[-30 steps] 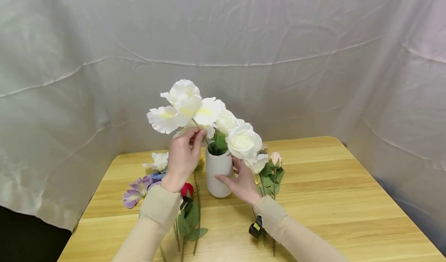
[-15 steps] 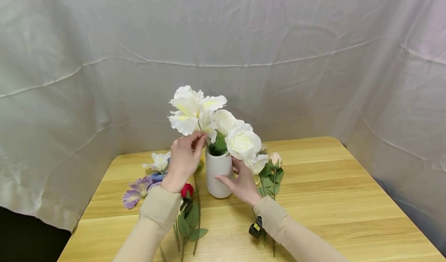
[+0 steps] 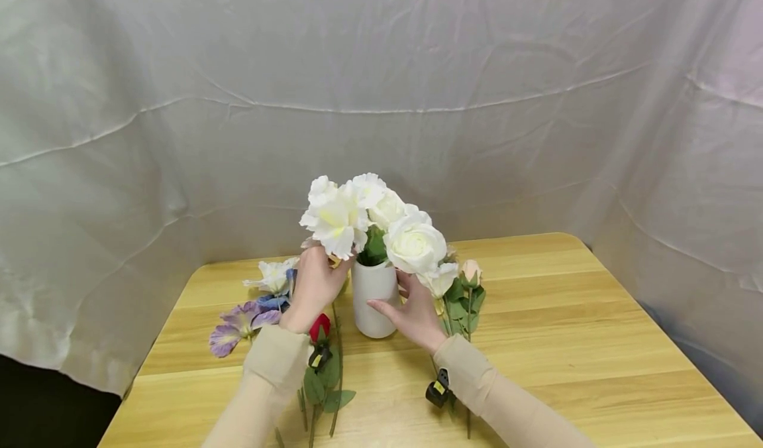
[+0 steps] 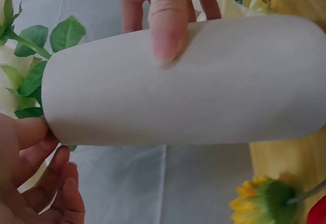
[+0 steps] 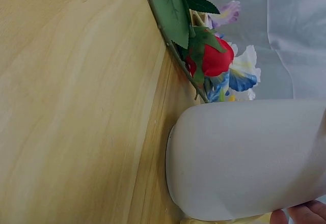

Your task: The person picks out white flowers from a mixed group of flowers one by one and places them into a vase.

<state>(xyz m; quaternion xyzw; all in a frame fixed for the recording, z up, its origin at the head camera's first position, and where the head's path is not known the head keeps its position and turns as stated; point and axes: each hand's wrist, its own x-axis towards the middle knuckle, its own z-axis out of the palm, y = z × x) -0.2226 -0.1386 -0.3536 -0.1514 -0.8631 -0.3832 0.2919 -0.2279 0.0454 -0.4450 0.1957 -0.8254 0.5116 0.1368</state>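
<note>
A white vase [image 3: 371, 305] stands upright on the table, with white roses [image 3: 415, 244] and green leaves at its mouth. My left hand [image 3: 317, 282] is at the vase's left rim, just under a large white iris [image 3: 338, 217] with yellow centres, pinching its stem. That stem is mostly hidden behind the fingers; in the left wrist view the thumb and fingers [image 4: 33, 158] meet right at the rim. My right hand [image 3: 419, 312] holds the vase from the right, its thumb [image 4: 167, 40] along the near wall and the other fingers behind.
Left of the vase lie a purple iris [image 3: 235, 329], a blue-and-white iris [image 3: 273, 279], a red rose [image 3: 320, 327] and a sunflower [image 4: 262, 201]. Right of it is a peach rosebud [image 3: 471, 272] with leaves. A grey curtain [image 3: 381, 103] hangs behind the wooden table [image 3: 572, 342].
The white iris has come down and to the right, its bloom turning towards the roses. My left hand has lowered to the vase's rim with it. My right hand stays on the vase.
</note>
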